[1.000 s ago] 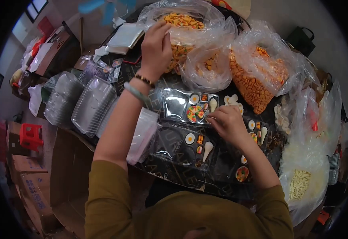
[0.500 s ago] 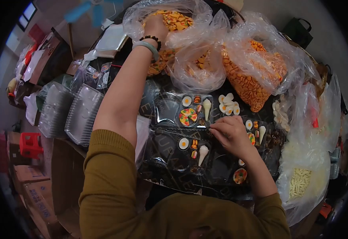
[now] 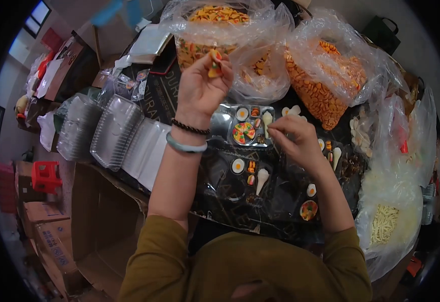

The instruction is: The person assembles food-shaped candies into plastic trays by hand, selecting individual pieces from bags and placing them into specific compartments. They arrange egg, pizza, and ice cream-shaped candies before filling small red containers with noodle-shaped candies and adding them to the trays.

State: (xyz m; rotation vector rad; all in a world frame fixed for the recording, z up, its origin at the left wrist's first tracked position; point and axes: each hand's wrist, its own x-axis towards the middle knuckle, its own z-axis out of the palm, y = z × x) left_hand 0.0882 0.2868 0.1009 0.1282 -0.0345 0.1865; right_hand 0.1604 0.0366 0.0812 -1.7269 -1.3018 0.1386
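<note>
Raised before the bags, my left hand (image 3: 202,90) pinches several miniature pizza slices (image 3: 215,64). My right hand (image 3: 296,142) hovers at the right edge of the upper clear plastic tray (image 3: 223,117), thumb and fingers together; anything between them is hidden. In that tray lie a fried egg (image 3: 241,114), a toy pizza (image 3: 243,133), small burgers and an ice-cream cone (image 3: 267,121). A lower tray contains another egg (image 3: 238,166), burgers, a hot dog (image 3: 250,179) and a cone (image 3: 262,180). My right forearm partly covers other trays, where a round pizza (image 3: 308,210) shows.
Behind the trays stand plastic bags of pizza slices (image 3: 220,15) and orange pieces (image 3: 316,75). Loose eggs (image 3: 293,110) lie near my right hand. Stacked clear clamshell boxes (image 3: 115,133) are at left, above an open cardboard box (image 3: 106,226). A bag of pale sticks (image 3: 384,223) lies right.
My left hand has come out of the pizza bag toward me, now holding pizza slices. My right hand stays beside the upper tray. The whole view has shifted slightly.
</note>
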